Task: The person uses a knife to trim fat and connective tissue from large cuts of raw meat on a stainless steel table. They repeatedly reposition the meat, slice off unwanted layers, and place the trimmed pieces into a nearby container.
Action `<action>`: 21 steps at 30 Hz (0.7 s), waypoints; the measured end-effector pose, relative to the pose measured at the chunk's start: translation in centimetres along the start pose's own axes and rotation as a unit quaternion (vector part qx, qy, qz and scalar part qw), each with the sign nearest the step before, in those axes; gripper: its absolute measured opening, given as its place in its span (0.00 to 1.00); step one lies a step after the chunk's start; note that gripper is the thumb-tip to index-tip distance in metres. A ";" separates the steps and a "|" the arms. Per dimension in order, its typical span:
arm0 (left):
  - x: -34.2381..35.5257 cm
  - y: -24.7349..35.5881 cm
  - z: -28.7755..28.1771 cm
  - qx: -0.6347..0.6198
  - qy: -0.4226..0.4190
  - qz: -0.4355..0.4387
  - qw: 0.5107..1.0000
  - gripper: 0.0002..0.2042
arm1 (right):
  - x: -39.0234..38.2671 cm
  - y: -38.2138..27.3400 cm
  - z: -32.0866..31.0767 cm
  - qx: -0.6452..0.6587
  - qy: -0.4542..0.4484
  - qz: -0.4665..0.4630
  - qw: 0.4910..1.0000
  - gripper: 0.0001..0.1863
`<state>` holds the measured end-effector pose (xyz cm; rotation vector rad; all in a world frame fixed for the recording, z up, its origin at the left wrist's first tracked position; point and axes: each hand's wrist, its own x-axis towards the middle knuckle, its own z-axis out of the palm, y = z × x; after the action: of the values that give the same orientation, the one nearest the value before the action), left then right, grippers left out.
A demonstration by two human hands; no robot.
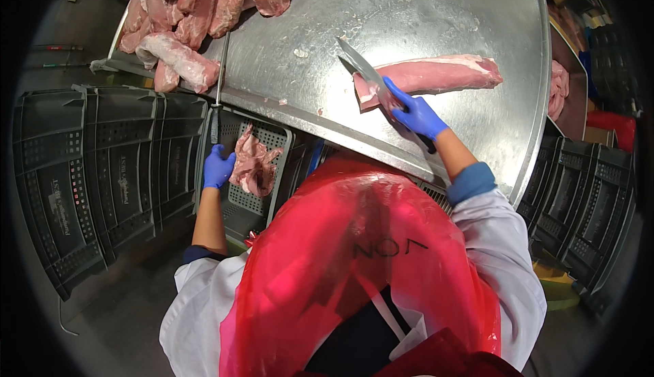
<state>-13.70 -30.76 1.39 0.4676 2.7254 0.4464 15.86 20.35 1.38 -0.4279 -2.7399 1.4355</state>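
My left hand (219, 167), in a blue glove, is closed on the dark handle of a long sharpening steel (221, 70), which points up past the edge of the steel work table (456, 23). Beside that hand, a scrap of meat (253, 162) lies in a grey perforated crate (272, 132). My right hand (412, 115), also gloved, grips a knife (361, 60). Its blade angles up and left over the left end of a long pink piece of meat (463, 72) on the table; the handle is partly hidden by my fingers.
A pile of meat pieces (204, 2) covers the table's back left. Stacked grey crates stand at left (102, 179) and right (565, 207). More meat (557, 87) sits in a container at the right. My red plastic apron fills the lower middle.
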 end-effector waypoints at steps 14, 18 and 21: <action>-0.3 38.9 11.2 -0.022 -0.020 0.331 0.943 0.13 | -2.9 0.1 -3.4 0.316 0.195 0.126 0.920 0.43; 1.8 38.2 13.8 -0.040 -0.028 0.279 0.959 0.14 | -2.8 -0.5 -2.0 0.301 0.173 0.130 0.929 0.42; 2.0 37.5 13.7 -0.097 -0.015 0.268 0.958 0.10 | -1.7 -1.3 -0.7 0.259 0.136 0.131 0.947 0.42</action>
<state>-0.46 6.90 2.00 1.1512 2.4617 0.8234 17.31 19.77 3.01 -0.8992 -2.0445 1.9038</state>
